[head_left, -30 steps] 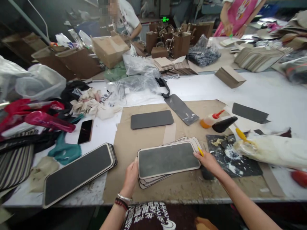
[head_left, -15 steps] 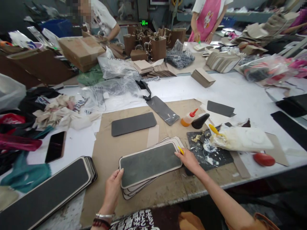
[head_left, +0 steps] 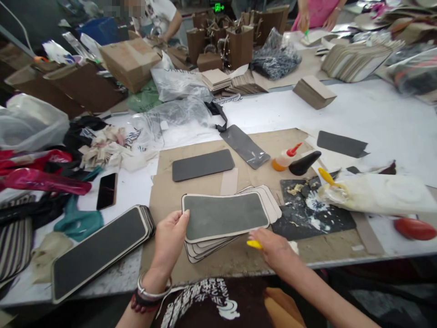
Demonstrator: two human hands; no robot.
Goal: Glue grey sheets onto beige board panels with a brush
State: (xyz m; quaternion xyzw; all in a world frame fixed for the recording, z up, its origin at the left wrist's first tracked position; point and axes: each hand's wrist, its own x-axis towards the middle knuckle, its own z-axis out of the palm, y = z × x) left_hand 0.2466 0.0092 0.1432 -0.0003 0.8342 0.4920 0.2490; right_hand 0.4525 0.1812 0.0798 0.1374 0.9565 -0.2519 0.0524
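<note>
My left hand (head_left: 172,234) pinches the left edge of a dark grey rounded panel (head_left: 225,216) with a cream border. The panel's left end is raised a little, and it lies over several fanned cream panels (head_left: 271,202). Just off its lower right edge, my right hand (head_left: 275,248) is closed round a tool with a yellow handle (head_left: 254,244). A whitish piece shows behind that hand; the tool's working end cannot be made out clearly. To the right lies a black board (head_left: 317,223) smeared with white paste. A second yellow handle (head_left: 327,176) rests on a whitish container (head_left: 385,193).
A stack of long dark panels (head_left: 102,250) lies at the left, near a phone (head_left: 107,191). Beyond my hands are a grey panel (head_left: 203,165), a bottle with a red tip (head_left: 285,157) and a black cone (head_left: 305,163). Two people work across the table.
My right hand has moved from the panel's right edge down to below its lower edge, letting go of the panel. My left hand has lifted the left end slightly. The view has shifted.
</note>
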